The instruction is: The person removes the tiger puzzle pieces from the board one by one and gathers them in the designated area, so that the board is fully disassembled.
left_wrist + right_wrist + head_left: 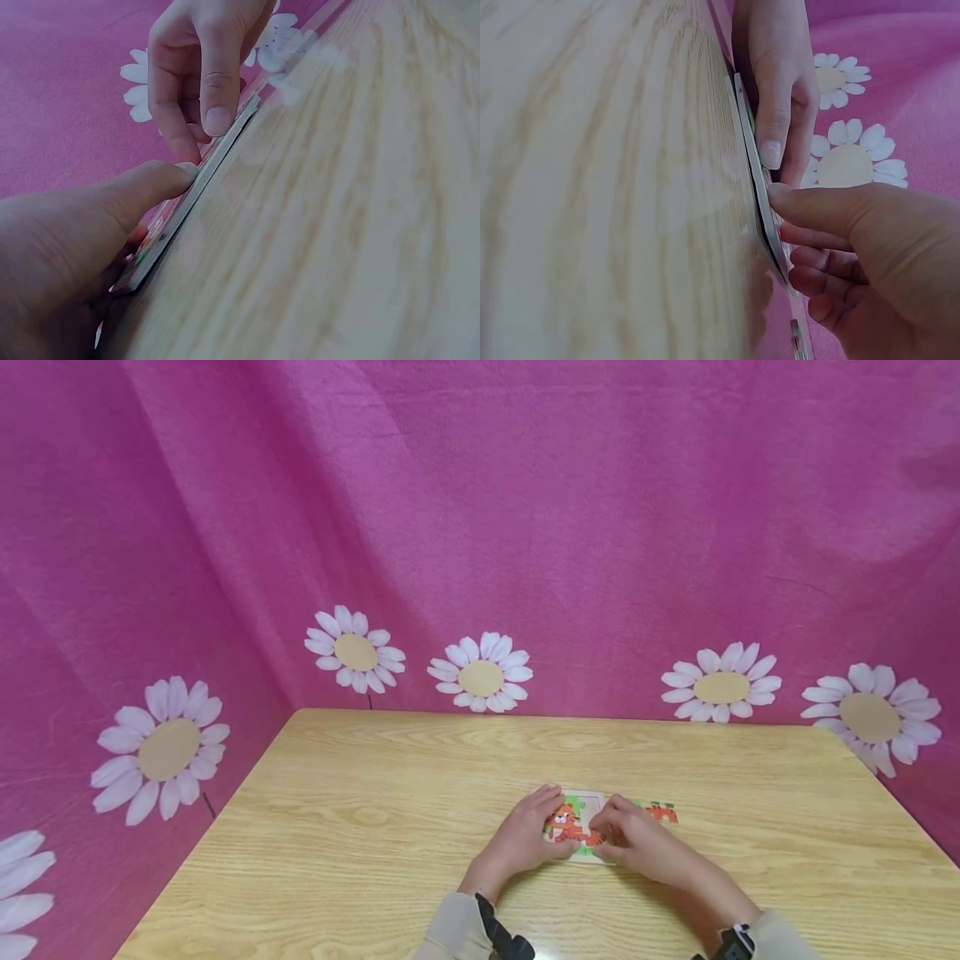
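A small jigsaw puzzle board [588, 861] with an orange striped cartoon animal on green lies on the table. My left hand [521, 835] holds its left side, the thumb resting on the near edge and the other fingers at the far left. Over the right part bends my right hand [645, 843], pinching an orange puzzle piece [595, 837] at the lower right between thumb and fingers; the fingertips partly hide it. Pale bare backing shows at the board's upper right. In both wrist views the board [176, 221] appears almost edge-on, with both thumbs at its near edge.
Loose orange and green puzzle pieces [663, 812] lie right of the board, partly behind my right hand. The wood-grain table [360, 827] extends around both arms. A pink cloth [585, 527] with white daisies hangs along the table's back and left edges.
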`<move>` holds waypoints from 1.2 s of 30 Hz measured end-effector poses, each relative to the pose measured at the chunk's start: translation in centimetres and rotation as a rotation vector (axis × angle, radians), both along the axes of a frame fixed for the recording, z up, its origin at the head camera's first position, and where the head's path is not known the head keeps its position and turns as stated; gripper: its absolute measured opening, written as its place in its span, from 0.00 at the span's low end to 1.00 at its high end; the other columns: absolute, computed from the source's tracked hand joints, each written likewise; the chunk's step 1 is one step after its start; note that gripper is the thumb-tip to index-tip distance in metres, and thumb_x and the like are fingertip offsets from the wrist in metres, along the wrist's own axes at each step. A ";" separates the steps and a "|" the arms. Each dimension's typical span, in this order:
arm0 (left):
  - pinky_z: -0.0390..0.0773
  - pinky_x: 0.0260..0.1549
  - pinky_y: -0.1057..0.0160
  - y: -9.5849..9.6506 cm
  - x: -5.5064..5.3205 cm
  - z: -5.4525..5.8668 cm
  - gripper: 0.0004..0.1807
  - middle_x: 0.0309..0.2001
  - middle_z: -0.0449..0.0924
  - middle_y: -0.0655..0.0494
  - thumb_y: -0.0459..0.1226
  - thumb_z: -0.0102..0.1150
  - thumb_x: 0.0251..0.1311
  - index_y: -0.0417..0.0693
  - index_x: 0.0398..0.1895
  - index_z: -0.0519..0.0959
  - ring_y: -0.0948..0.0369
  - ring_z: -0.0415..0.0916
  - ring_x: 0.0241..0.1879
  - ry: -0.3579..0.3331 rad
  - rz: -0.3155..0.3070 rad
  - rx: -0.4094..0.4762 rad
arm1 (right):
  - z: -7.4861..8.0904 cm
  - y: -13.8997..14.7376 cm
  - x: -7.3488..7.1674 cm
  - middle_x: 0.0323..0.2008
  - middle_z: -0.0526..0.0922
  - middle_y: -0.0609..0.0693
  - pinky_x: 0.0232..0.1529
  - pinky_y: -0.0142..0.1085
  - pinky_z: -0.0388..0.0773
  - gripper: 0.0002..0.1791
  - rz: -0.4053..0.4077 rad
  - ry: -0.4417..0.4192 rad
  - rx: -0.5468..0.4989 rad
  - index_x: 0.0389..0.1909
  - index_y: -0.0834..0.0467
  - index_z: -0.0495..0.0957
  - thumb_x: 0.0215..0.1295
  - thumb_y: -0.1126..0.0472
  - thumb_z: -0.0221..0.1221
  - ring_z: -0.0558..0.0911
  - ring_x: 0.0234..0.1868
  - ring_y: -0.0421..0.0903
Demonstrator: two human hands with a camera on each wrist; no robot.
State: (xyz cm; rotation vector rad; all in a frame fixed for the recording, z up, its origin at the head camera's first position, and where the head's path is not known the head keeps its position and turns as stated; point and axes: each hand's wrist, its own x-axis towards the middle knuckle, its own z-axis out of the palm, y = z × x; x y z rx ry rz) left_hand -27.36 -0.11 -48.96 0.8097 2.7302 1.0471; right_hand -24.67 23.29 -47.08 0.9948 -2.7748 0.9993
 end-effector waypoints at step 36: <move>0.58 0.81 0.57 0.1 0.2 0.1 0.40 0.80 0.69 0.47 0.45 0.77 0.67 0.37 0.77 0.74 0.52 0.59 0.82 0.032 -0.003 -0.007 | -0.8 0.4 0.3 0.36 0.82 0.44 0.34 0.33 0.82 0.11 -0.016 0.025 -0.145 0.44 0.66 0.82 0.65 0.79 0.69 0.79 0.35 0.34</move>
